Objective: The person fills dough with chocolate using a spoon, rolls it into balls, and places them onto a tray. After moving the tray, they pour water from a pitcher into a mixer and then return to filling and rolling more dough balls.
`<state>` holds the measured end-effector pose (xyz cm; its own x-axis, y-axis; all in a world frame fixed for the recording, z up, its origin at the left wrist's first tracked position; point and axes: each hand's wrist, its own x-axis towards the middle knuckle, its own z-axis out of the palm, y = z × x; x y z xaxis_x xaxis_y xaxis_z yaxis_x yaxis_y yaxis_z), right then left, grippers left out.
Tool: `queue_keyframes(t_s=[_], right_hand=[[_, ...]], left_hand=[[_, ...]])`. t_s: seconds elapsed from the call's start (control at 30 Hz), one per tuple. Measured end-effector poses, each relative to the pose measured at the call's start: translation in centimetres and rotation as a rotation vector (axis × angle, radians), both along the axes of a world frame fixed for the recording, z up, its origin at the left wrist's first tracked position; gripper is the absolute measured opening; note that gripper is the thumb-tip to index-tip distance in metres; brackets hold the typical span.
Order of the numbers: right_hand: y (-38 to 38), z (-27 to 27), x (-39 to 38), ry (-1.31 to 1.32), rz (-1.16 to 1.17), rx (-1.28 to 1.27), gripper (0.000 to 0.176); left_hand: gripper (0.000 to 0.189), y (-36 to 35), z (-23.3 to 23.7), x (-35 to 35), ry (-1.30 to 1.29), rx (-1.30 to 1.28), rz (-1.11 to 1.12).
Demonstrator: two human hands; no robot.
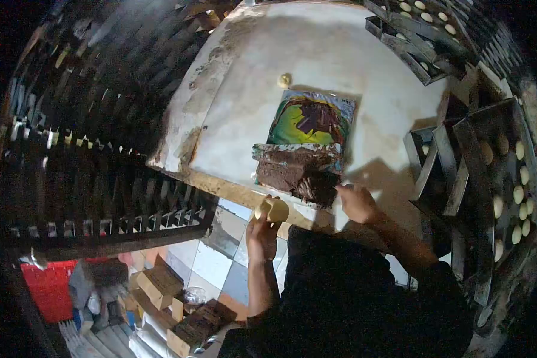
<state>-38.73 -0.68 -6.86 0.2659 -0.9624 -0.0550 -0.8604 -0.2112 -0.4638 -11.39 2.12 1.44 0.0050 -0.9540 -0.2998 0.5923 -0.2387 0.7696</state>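
Thick dark-brown paste (286,170) on green-printed plastic bag (292,126), atop the pale smooth surface (232,119). Cup rounded pale-yellow dough (275,210) lightly, left hand (261,238) curled around it; right fingers (345,192) beside paste, opening unclear.

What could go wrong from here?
Drop: the left hand holds the pale, rounded piece out by the table's edge; a slip could send it to the tiled floor.
Mess: the brown paste lies exposed on the bag, near that edge, with the right hand right beside it; it might smear onto the table.
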Motion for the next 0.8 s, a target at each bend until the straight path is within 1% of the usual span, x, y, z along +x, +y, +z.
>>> queue_keyframes(t_s=[0.07,0.1,0.13,0.17,0.23,0.27,0.33,0.37,0.4,0.43,0.5,0.57,0.63,0.67,0.7,0.77,0.8], right_hand=[[-2.1,-0.4,-2.7,-0.417,0.115,0.289,0.025],[-2.4,-0.6,-3.6,-0.630,0.174,0.432,0.023],[-2.0,1.3,-3.4,-0.664,0.071,0.428,0.020],[-1.6,0.9,-2.5,-0.723,0.043,0.256,0.021],[0.1,0.2,-0.6,-0.820,-0.019,-0.085,0.023],[0.4,0.3,-0.2,-0.713,0.021,-0.225,0.028],[1.1,-1.0,-0.3,-0.711,-0.006,-0.129,0.032],[1.6,-1.5,-1.1,-0.609,-0.029,-0.073,0.034],[2.1,-2.1,-1.9,-0.502,-0.045,-0.018,0.037],[2.6,-2.6,-2.7,-0.393,-0.054,0.037,0.040],[2.8,-3.1,-3.0,-0.113,-0.098,-0.081,0.037],[2.7,-2.9,-2.4,-0.088,-0.072,-0.408,0.028],[2.2,-0.1,-1.0,-0.295,-0.068,-0.472,0.021],[1.8,3.5,1.0,-0.515,-0.082,-0.363,0.018],[1.5,5.8,2.9,-0.733,-0.093,-0.251,0.017],[1.1,6.9,5.9,-1.495,-0.234,0.247,0.021],[0.5,6.0,7.4,-1.615,-0.285,0.233,0.022]], left_hand=[[0.047,-1.0,-0.9,-1.4,-0.095,0.041,0.028],[0.046,-1.6,-2.0,-1.9,-0.069,0.104,0.037],[0.045,-2.4,-3.4,-2.4,-0.042,0.167,0.048],[0.044,-3.0,-4.4,-3.1,-0.014,0.231,0.063],[0.042,-4.2,-3.8,-5.5,0.154,0.139,-0.137],[0.039,-4.5,-3.0,-6.7,0.174,0.236,-0.137],[0.037,-5.1,-2.8,-7.0,0.200,0.180,-0.207],[0.035,-5.3,-2.7,-6.9,0.215,0.148,-0.241],[0.034,-5.2,-3.3,-6.5,0.245,0.188,-0.198],[0.034,-5.2,-3.6,-6.1,0.204,0.151,-0.179],[0.034,-4.9,-3.7,-5.2,0.119,0.079,-0.144],[0.039,-4.5,-3.1,-4.3,0.183,0.042,-0.132],[0.043,-4.0,-0.9,-4.5,0.246,0.035,-0.102],[0.048,-3.8,-0.2,-4.8,0.243,0.003,-0.121],[0.048,-3.3,-0.1,-4.9,0.277,-0.043,-0.141],[0.050,-2.3,0.2,-5.1,0.342,-0.141,-0.180],[0.050,-1.6,0.8,-5.1,0.409,-0.122,-0.137]])
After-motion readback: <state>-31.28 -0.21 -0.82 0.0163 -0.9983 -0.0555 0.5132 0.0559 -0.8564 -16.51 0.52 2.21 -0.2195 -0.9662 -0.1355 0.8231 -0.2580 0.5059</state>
